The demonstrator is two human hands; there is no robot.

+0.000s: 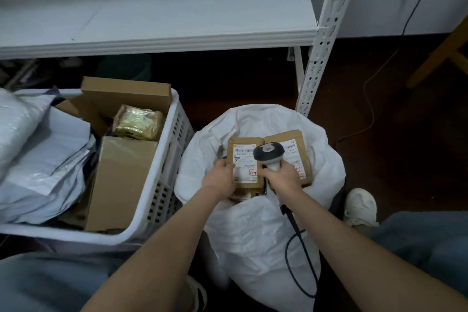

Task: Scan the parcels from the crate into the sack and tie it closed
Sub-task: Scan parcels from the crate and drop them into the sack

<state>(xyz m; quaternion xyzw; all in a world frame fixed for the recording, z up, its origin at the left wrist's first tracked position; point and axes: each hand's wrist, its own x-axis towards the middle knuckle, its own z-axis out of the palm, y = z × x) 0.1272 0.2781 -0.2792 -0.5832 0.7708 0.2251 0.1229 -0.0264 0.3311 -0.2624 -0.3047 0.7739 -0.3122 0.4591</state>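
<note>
My left hand (220, 180) grips a small brown parcel (243, 159) with a white label, holding it over the open mouth of the white sack (258, 223). My right hand (283, 178) holds a grey and black barcode scanner (269, 153), its head right beside the label. A second brown labelled parcel (295, 152) lies in the sack behind the scanner. At the left stands the white plastic crate (164, 172), holding cardboard boxes (121, 180), a taped yellowish packet (138, 121) and pale poly mailer bags (40, 159).
A white metal shelf (157, 23) spans the top, its perforated post (319, 58) standing just behind the sack. The scanner's dark cable (301, 256) trails down over the sack. My knees in jeans and a white shoe (359, 206) flank the sack on dark floor.
</note>
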